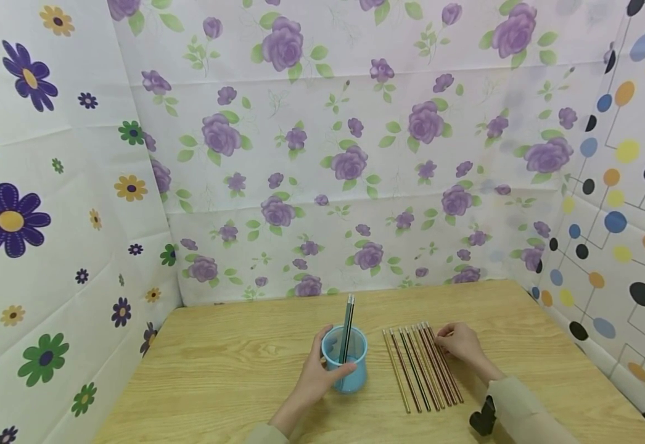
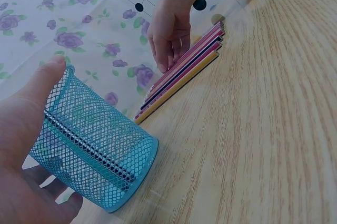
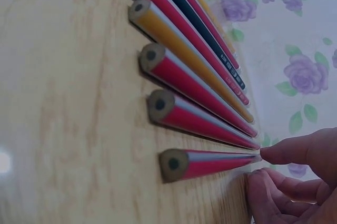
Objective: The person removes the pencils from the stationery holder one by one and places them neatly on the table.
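Note:
My left hand (image 1: 318,377) grips a light blue mesh pencil holder (image 1: 354,377), thumb on one side and fingers round the other. The holder stands upright on the table, with dark striped pencils (image 1: 348,324) leaning inside it. To its right lies a row of red, yellow and dark green unsharpened pencils (image 3: 195,82), side by side. At the far end of the row's rightmost pencil (image 3: 210,163), my right hand (image 1: 463,345) has thumb and index finger on either side of its tip, pinching it. That pencil still lies on the table.
The wood-grain table (image 1: 234,357) reaches back to a white curtain with purple roses (image 1: 350,163). Patterned sheets hang at the left (image 1: 78,234) and right (image 1: 628,246). A black strap piece (image 1: 484,417) shows by the right sleeve.

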Demonstrator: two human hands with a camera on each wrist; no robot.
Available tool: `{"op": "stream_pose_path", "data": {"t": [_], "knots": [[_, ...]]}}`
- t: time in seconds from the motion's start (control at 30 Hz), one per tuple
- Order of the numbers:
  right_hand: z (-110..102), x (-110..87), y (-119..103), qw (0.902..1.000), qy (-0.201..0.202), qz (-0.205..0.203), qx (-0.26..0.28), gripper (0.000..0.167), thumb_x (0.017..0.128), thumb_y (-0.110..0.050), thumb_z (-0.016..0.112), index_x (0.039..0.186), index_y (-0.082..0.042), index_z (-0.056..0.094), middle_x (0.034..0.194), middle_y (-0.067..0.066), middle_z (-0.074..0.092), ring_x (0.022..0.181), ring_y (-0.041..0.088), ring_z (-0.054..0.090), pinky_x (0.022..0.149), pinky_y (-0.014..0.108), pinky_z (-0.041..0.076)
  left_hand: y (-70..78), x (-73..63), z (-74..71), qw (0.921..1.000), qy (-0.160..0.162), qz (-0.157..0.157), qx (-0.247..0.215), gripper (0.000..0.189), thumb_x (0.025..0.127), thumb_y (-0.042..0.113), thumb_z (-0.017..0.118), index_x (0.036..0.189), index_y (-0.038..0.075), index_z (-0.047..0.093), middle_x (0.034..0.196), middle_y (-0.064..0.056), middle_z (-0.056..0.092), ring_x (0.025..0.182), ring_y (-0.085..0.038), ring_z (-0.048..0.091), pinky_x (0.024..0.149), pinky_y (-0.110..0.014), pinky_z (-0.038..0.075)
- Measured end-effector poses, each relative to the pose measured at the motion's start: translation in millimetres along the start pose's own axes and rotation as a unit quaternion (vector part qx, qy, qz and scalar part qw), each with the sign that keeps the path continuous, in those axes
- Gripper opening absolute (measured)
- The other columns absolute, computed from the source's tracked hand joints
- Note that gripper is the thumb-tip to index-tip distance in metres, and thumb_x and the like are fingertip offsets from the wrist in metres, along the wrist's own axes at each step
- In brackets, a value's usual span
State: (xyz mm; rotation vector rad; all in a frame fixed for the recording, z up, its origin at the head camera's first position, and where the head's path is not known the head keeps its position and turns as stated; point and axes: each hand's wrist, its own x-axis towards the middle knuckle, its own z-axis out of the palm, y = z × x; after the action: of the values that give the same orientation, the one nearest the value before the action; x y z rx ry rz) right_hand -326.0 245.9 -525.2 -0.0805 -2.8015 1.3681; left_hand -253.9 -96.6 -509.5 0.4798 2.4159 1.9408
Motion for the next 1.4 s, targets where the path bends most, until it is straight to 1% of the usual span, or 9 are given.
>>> {"op": "stream_pose_path", "data": {"t": [0.17,0.37,0.5,0.6,0.7,0.87,1.03,1.17,1.4], "knots": [[-0.4,0.3,-0.4,1.0,0.002,0.001,0.006,0.015,0.088,-0.008,0.062,0.093,0.006,0.064,0.075,0.013,0.067,0.06,0.017,0.062,0.05,0.03,0.051,-1.4,0.2,0.3,1.0,0.005,0.0,0.001,0.086,0.084,0.027,0.076,0.151,0.023,0.022,0.148,-0.014,0.039,0.135,-0.041,0.039,0.106,-0.061,0.038],[-0.6,3.3,-0.3,0.9998,0.012,-0.015,-0.002,0.02,0.088,-0.009,0.06,0.099,0.007,0.063,0.079,0.015,0.067,0.061,0.018,0.06,0.05,0.029,0.049,-1.7,0.1,0.4,1.0,0.005,-0.001,0.001,0.085,0.085,0.025,0.075,0.151,0.023,0.022,0.149,-0.014,0.039,0.135,-0.041,0.039,0.106,-0.062,0.037],[-0.5,3.2,-3.6,0.9998,0.012,-0.016,0.006,0.022,0.089,-0.008,0.055,0.104,0.008,0.062,0.079,0.016,0.066,0.059,0.019,0.058,0.05,0.03,0.048,-1.4,0.2,0.5,0.9999,0.004,-0.008,0.007,0.085,0.085,0.027,0.075,0.151,0.023,0.022,0.149,-0.014,0.038,0.135,-0.042,0.038,0.106,-0.061,0.037],[-0.8,2.8,-7.3,0.9994,0.011,-0.021,0.023,0.025,0.092,-0.009,0.051,0.109,0.007,0.061,0.079,0.017,0.065,0.059,0.019,0.057,0.048,0.029,0.045,0.7,-0.2,0.5,0.9999,0.002,-0.013,0.01,0.084,0.086,0.028,0.074,0.151,0.023,0.021,0.15,-0.015,0.037,0.136,-0.043,0.037,0.106,-0.061,0.038],[-0.8,2.7,-10.2,0.9987,0.015,-0.03,0.04,0.028,0.095,-0.012,0.049,0.114,0.007,0.059,0.084,0.018,0.065,0.06,0.018,0.057,0.046,0.026,0.045,4.1,-0.9,0.6,0.9999,0.002,-0.011,0.006,0.084,0.086,0.026,0.074,0.152,0.024,0.021,0.15,-0.016,0.036,0.136,-0.044,0.037,0.106,-0.061,0.038],[1.2,2.1,-14.6,0.9958,0.022,-0.032,0.083,0.03,0.098,-0.015,0.052,0.118,0.005,0.058,0.094,0.022,0.065,0.067,0.021,0.062,0.051,0.028,0.051,5.1,-1.8,0.6,1.0,0.002,-0.007,0.004,0.085,0.086,0.025,0.074,0.152,0.023,0.021,0.15,-0.016,0.037,0.135,-0.044,0.037,0.106,-0.061,0.038],[4.2,6.0,-18.4,0.988,0.0,-0.02,0.153,0.035,0.098,-0.019,0.055,0.124,0.005,0.057,0.098,0.016,0.067,0.08,0.023,0.067,0.065,0.031,0.058,3.0,-1.5,0.2,0.9999,0.001,-0.006,0.009,0.085,0.086,0.026,0.074,0.152,0.022,0.021,0.149,-0.016,0.038,0.135,-0.043,0.038,0.106,-0.061,0.038],[5.3,8.5,-21.4,0.9774,-0.031,-0.009,0.209,0.039,0.098,-0.019,0.057,0.128,0.005,0.054,0.101,0.013,0.069,0.088,0.02,0.069,0.074,0.032,0.06,1.9,-1.0,0.0,0.9999,0.002,-0.003,0.01,0.085,0.086,0.027,0.075,0.151,0.022,0.021,0.149,-0.016,0.038,0.135,-0.043,0.038,0.106,-0.061,0.038],[6.5,5.4,-28.3,0.9597,-0.075,-0.032,0.269,0.046,0.098,-0.021,0.057,0.133,0.008,0.046,0.121,0.02,0.063,0.095,0.012,0.068,0.09,0.038,0.057,3.1,-1.6,-0.2,1.0,-0.001,-0.002,0.009,0.086,0.085,0.028,0.075,0.152,0.022,0.021,0.149,-0.016,0.038,0.134,-0.043,0.039,0.106,-0.06,0.039]]}}
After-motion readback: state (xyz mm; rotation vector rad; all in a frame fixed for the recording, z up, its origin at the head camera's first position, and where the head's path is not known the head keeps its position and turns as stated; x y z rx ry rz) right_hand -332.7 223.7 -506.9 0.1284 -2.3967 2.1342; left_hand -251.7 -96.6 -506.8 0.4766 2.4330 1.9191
